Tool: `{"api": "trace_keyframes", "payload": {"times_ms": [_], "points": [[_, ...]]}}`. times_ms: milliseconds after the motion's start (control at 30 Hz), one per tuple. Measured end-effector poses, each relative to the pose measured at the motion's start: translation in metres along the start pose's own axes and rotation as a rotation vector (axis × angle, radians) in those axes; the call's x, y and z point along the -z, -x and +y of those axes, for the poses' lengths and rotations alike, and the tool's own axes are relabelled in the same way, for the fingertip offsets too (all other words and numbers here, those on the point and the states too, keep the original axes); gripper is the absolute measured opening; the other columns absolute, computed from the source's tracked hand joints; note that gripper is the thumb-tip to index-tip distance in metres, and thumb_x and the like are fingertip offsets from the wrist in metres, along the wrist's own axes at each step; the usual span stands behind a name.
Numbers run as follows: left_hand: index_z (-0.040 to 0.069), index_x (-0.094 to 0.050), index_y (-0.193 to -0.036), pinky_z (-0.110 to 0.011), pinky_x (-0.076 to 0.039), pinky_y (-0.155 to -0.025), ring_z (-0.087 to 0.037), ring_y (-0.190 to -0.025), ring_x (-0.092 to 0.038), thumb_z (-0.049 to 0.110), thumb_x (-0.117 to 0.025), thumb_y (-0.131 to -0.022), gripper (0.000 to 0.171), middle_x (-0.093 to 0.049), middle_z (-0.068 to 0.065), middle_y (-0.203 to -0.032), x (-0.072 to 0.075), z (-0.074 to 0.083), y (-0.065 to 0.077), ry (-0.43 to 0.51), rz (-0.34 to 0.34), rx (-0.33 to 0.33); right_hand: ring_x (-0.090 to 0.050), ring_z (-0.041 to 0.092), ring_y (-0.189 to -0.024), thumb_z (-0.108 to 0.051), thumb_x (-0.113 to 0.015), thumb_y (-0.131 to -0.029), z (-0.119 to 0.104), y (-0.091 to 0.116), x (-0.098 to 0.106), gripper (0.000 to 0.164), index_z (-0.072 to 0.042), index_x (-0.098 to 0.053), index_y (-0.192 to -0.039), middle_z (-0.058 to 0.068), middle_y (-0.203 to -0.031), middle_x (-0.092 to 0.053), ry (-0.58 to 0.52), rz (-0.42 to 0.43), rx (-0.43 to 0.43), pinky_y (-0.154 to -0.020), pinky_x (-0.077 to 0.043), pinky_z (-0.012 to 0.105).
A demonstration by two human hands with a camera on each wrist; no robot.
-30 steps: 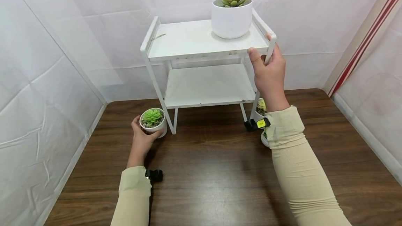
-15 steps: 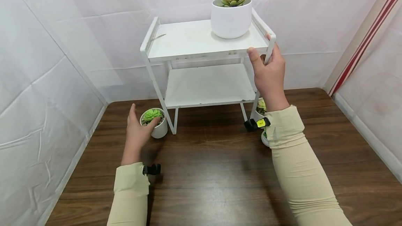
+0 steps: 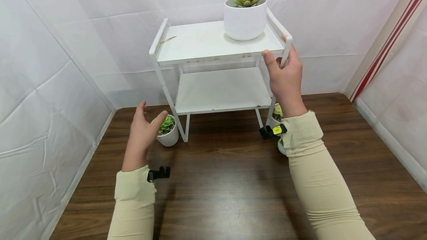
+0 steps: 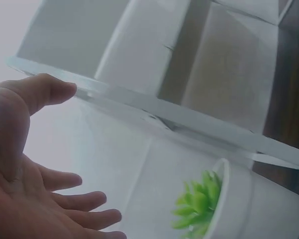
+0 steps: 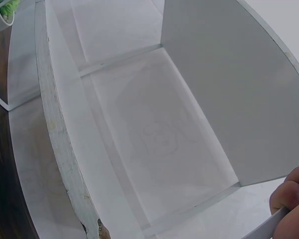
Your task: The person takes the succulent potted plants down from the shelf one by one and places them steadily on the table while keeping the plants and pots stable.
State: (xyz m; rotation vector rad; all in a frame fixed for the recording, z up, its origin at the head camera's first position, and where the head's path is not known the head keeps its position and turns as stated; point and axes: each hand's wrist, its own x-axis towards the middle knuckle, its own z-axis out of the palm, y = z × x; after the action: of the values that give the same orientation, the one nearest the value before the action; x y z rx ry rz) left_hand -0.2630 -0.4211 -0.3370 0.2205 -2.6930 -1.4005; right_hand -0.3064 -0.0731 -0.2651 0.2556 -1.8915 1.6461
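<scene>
In the head view a white two-tier shelf rack [image 3: 222,91] stands on the table. My right hand [image 3: 287,79] grips its top right front corner, with the thumb on the top board's front edge. In the right wrist view that hand's curled fingers [image 5: 291,199] hold the white post. My left hand [image 3: 139,136], its fingers spread, is just left of a small white pot [image 3: 169,137] with a green succulent, beside the rack's left leg. The left wrist view has this hand [image 4: 45,169] holding nothing, apart from the pot [image 4: 263,204].
A larger white pot [image 3: 245,23] with a reddish-green succulent sits on the top board's right side. Beyond my right wrist, another potted succulent [image 3: 277,113] and a white rim [image 3: 281,148] are partly hidden. White cloth walls [image 3: 116,40] border the brown wooden table [image 3: 217,180].
My left hand has let go of the small pot and moved back to the left and up, its fingers spreading. The pot stays beside the rack's leg. My right hand keeps its grip.
</scene>
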Motion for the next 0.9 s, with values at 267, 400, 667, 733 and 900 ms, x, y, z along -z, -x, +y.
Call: {"api": "trace_keyframes", "payload": {"times_ms": [267,400,667,733,900], "points": [[0.019,-0.005,-0.158,-0.055,-0.024,-0.115,-0.031,-0.148,-0.019,0.055,-0.056,-0.091,0.092,-0.017,-0.007,-0.162,0.010,0.022,0.004,-0.003,-0.007,-0.015,-0.053,0.008,-0.093,-0.029,-0.066,-0.091,0.000,-0.001,-0.002,0.064,-0.010,-0.041,-0.147,0.009,-0.131,-0.059,-0.005,0.014,0.001,-0.081,-0.042,0.022],[0.017,-0.009,-0.157,-0.054,-0.026,-0.115,-0.030,-0.148,-0.022,0.051,-0.055,-0.093,0.086,-0.019,-0.007,-0.161,0.015,0.032,0.006,-0.007,-0.010,-0.043,-0.048,0.006,-0.080,-0.030,-0.066,-0.091,0.001,0.000,-0.003,0.062,-0.011,-0.043,-0.146,0.000,-0.109,-0.062,0.004,0.018,-0.001,-0.073,-0.040,0.021],[0.015,-0.015,-0.156,-0.047,-0.025,-0.117,-0.027,-0.147,-0.024,0.044,-0.056,-0.094,0.079,-0.023,-0.007,-0.160,0.026,0.049,0.010,0.061,-0.010,-0.125,-0.041,0.009,-0.073,-0.031,-0.066,-0.091,0.001,0.000,-0.005,0.062,-0.012,-0.043,-0.146,-0.004,-0.103,-0.058,0.033,0.016,-0.004,-0.068,-0.037,0.023],[0.014,-0.015,-0.156,-0.044,-0.025,-0.118,-0.026,-0.147,-0.025,0.041,-0.056,-0.094,0.079,-0.023,-0.007,-0.160,0.028,0.052,0.011,0.088,-0.012,-0.143,-0.042,0.008,-0.073,-0.032,-0.065,-0.091,0.003,0.000,-0.005,0.062,-0.013,-0.043,-0.146,-0.003,-0.104,-0.059,0.033,0.016,-0.008,-0.068,-0.037,0.023],[0.014,-0.014,-0.156,-0.041,-0.023,-0.119,-0.024,-0.147,-0.024,0.037,-0.057,-0.095,0.078,-0.023,-0.006,-0.160,0.033,0.060,0.012,0.138,-0.027,-0.171,-0.044,0.008,-0.076,-0.031,-0.065,-0.092,0.003,0.000,-0.006,0.061,-0.012,-0.043,-0.146,0.005,-0.117,-0.061,0.027,0.012,0.000,-0.069,-0.038,0.022]]}}
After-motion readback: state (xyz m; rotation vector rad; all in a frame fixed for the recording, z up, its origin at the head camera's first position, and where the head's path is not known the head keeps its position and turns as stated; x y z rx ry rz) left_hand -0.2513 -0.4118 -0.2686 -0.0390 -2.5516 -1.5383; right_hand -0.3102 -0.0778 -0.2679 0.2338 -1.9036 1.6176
